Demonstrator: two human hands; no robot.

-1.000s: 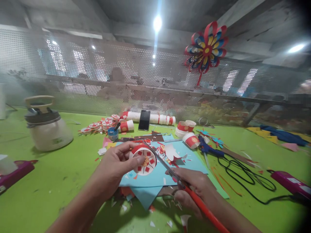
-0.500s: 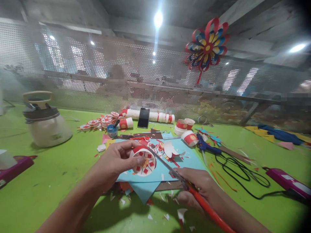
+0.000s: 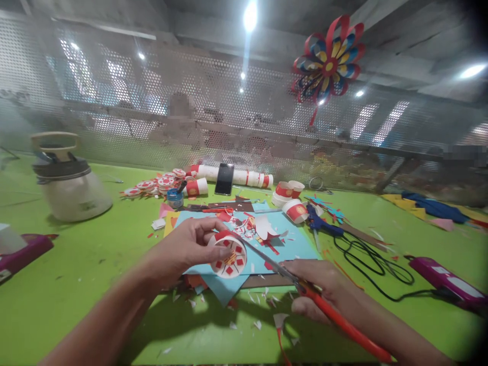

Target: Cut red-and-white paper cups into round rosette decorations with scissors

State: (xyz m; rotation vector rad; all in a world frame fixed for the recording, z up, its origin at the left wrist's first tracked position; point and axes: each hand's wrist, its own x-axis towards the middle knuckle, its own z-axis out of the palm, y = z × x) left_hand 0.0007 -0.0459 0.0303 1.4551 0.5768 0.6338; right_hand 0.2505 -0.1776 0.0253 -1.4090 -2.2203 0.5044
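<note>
My left hand (image 3: 198, 243) is closed on a cut-down paper cup (image 3: 237, 262), thumb pressed over its base. The cup is red outside, and its round white bottom carries red squares around a gold mark. Red-handled scissors (image 3: 324, 301) are in my right hand (image 3: 324, 284), their blades pointing up and left to the cup's upper right rim. Whether the blade tips touch the rim I cannot tell. Light blue paper sheets (image 3: 213, 279) lie beneath, with a torn white paper piece (image 3: 265, 227) and red and white scraps on top.
Behind the sheets are a phone (image 3: 224, 179), a row of stacked cups (image 3: 244, 176), a blue jar (image 3: 175, 199) and decorated discs (image 3: 165, 181). To the right lie loose cups (image 3: 295, 211), a blue glue gun (image 3: 324, 226) and its black cord (image 3: 366, 272). A large jug (image 3: 72, 193) stands left.
My right hand and the scissors have shifted slightly right and tilted flatter. The cup stays in my left hand, a little further right. The whole view has tipped slightly.
</note>
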